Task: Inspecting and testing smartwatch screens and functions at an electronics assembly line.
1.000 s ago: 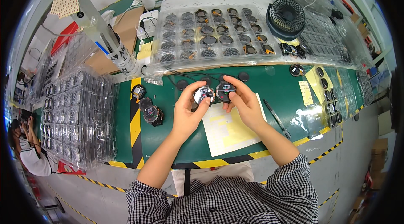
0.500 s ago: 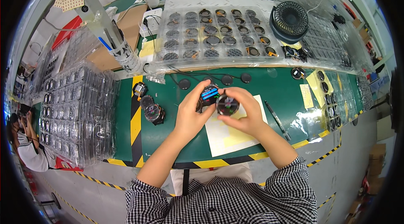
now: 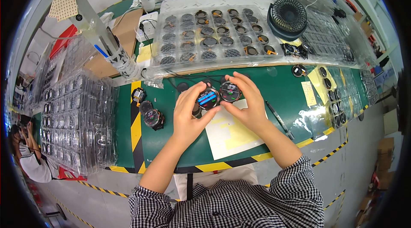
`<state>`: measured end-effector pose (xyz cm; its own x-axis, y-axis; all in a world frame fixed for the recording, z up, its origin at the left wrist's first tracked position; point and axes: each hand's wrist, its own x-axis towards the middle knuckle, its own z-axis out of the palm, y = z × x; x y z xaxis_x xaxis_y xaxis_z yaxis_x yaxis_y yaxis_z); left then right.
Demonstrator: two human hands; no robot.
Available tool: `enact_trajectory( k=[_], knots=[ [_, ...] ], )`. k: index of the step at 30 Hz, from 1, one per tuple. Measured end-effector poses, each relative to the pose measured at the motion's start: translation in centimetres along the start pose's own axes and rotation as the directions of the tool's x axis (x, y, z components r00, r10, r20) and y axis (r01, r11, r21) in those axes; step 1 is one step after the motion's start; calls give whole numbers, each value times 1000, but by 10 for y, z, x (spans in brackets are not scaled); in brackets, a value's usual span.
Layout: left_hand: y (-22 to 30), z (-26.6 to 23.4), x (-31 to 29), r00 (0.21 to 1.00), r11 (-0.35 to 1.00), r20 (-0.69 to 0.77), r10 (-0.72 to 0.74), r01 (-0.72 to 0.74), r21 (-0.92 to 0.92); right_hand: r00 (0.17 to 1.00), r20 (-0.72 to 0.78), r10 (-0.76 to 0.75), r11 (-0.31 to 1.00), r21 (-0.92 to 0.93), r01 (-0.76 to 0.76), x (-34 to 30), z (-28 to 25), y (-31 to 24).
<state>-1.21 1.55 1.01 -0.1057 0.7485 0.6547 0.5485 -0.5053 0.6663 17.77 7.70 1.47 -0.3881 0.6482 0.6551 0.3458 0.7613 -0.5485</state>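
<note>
Side by side over the green table (image 3: 171,146), two round watch modules are held up with their screens lit. My left hand (image 3: 183,112) is closed round the rim of one watch module (image 3: 208,99), which shows blue bars. Between thumb and fingers, my right hand (image 3: 251,110) grips the other watch module (image 3: 230,92), whose dark face bears small coloured text. The two modules are close together, perhaps touching. Another round part (image 3: 196,110) shows partly behind my left thumb; whether that hand holds it I cannot tell. White paper with a yellow patch (image 3: 220,146) lies beneath my hands.
Left of my hands lie a lit watch module (image 3: 153,118) and a smaller module (image 3: 138,95). A pen (image 3: 280,120) rests at right. Stacked clear trays (image 3: 79,121) stand left; a parts tray (image 3: 199,58) and a fan (image 3: 287,20) are behind. Black-yellow tape (image 3: 214,166) edges the table.
My right hand has moved up and turned its watch module, so the screen now faces me more squarely. The left-hand module has shifted slightly left and down. The whole view has shifted a little.
</note>
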Motion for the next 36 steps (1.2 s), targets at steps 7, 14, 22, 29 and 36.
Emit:
enact_trajectory(
  k=[7,14,22,29,36],
  knots=[
    [14,3,-2,896,938,326,303,-341,65,999,36,-4,1000,-13,4,-2,0,-2],
    [8,0,0,925,945,249,287,-316,87,998,45,-39,998,-50,41,-2,1,-4],
    [2,2,-8,991,1000,135,10,-7,-25,976,139,166,949,248,-197,-9,2,-5],
    [-7,13,-6,897,685,195,-396,430,-588,695,472,542,183,741,-646,-9,8,5],
    [-3,0,-3,808,574,301,-507,576,-582,645,507,571,30,773,-634,-3,5,0]
  ],
)
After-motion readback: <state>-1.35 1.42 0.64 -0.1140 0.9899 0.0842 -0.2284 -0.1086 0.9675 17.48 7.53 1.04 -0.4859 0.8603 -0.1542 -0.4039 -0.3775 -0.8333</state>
